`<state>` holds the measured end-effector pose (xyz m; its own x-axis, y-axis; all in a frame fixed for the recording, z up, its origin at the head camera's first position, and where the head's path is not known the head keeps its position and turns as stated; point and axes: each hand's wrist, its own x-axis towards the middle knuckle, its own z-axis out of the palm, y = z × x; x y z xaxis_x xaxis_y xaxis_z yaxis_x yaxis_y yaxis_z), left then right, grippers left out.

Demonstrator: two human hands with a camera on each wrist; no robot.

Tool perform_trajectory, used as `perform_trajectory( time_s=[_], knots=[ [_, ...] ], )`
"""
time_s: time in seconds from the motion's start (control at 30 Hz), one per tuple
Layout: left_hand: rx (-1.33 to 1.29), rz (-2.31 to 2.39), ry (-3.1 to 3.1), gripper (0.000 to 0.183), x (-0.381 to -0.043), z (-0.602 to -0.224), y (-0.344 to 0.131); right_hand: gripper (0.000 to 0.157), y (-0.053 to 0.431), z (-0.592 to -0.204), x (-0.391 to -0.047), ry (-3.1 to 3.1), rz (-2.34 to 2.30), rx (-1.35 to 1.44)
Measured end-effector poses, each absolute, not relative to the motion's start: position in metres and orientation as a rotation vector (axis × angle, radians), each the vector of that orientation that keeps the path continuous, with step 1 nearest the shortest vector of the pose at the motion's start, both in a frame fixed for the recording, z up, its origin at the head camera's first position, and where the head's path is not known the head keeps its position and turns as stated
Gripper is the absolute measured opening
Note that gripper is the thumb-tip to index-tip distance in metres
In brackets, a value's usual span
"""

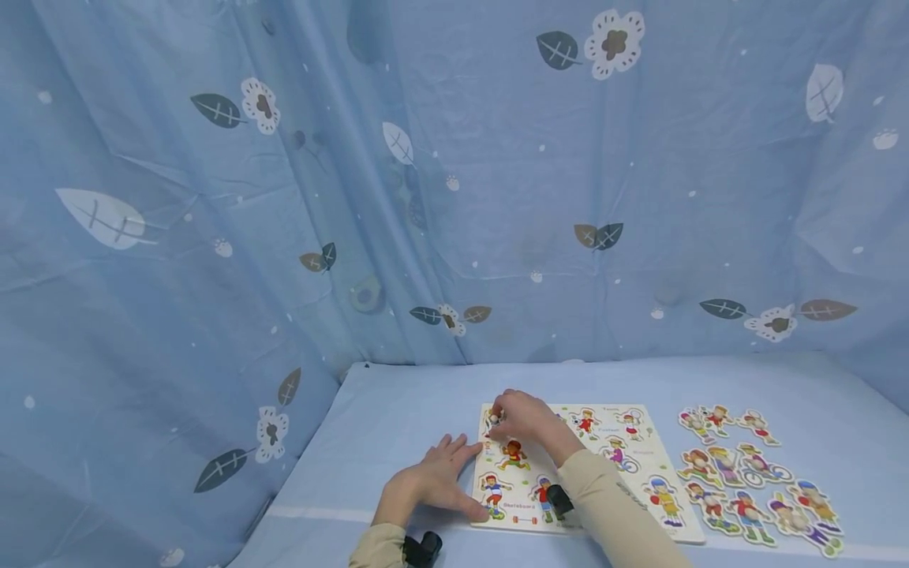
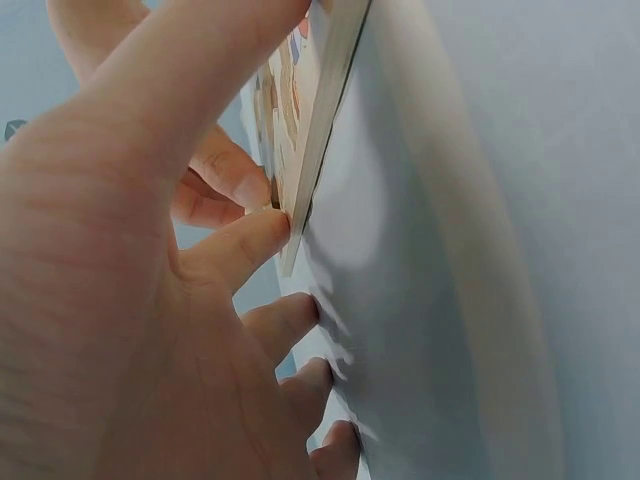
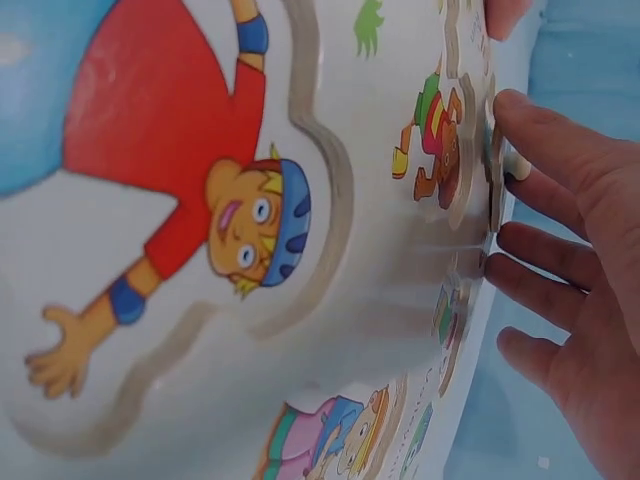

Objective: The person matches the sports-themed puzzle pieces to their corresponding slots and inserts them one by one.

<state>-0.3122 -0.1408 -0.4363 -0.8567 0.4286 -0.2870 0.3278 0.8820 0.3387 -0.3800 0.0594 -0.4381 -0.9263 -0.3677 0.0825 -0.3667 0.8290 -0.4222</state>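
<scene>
A wooden puzzle board [image 1: 568, 473] with pictures of children at sports lies on the table. At its far left corner, my right hand [image 1: 529, 420] pinches a knobbed puzzle piece [image 3: 494, 170], seen edge-on in the right wrist view close to the board's surface. The pale knob [image 3: 516, 166] shows between the fingers; the piece's picture is mostly hidden. My left hand [image 1: 436, 477] lies spread at the board's left side. Its thumb and index finger touch the board's edge [image 2: 325, 140], while the other fingertips rest on the cloth.
Several loose knobbed pieces [image 1: 753, 522] lie in a group right of the board, some overlapping. A pale blue cloth [image 1: 398, 394] covers the table. Patterned blue curtains [image 1: 497, 197] hang behind and at the left.
</scene>
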Motion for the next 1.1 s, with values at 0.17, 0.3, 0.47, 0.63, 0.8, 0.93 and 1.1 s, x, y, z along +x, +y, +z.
perform_trajectory(
  time_s=[0.17,0.3,0.47,0.63,0.8,0.93,1.1],
  knots=[
    [0.566,0.393,2.696,0.101,-0.312,-0.436,-0.14,0.032,0.058,-0.438,-0.379,3.022,-0.663,-0.655],
    [0.563,0.395,2.692,0.101,-0.313,-0.436,-0.14,0.032,0.058,-0.44,-0.38,3.033,-0.644,-0.666],
    [0.547,0.387,2.696,0.101,-0.313,-0.437,-0.139,0.033,0.057,-0.443,-0.383,3.037,-0.64,-0.67],
    [0.54,0.393,2.695,0.102,-0.313,-0.437,-0.14,0.032,0.058,-0.444,-0.383,3.03,-0.651,-0.65],
    [0.549,0.394,2.692,0.102,-0.312,-0.438,-0.138,0.034,0.061,-0.443,-0.381,3.021,-0.647,-0.653],
    [0.568,0.4,2.69,0.102,-0.312,-0.436,-0.138,0.036,0.064,-0.439,-0.379,3.023,-0.636,-0.683],
    [0.587,0.393,2.699,0.103,-0.312,-0.437,-0.141,0.039,0.068,-0.433,-0.376,3.034,-0.599,-0.727]
  ],
)
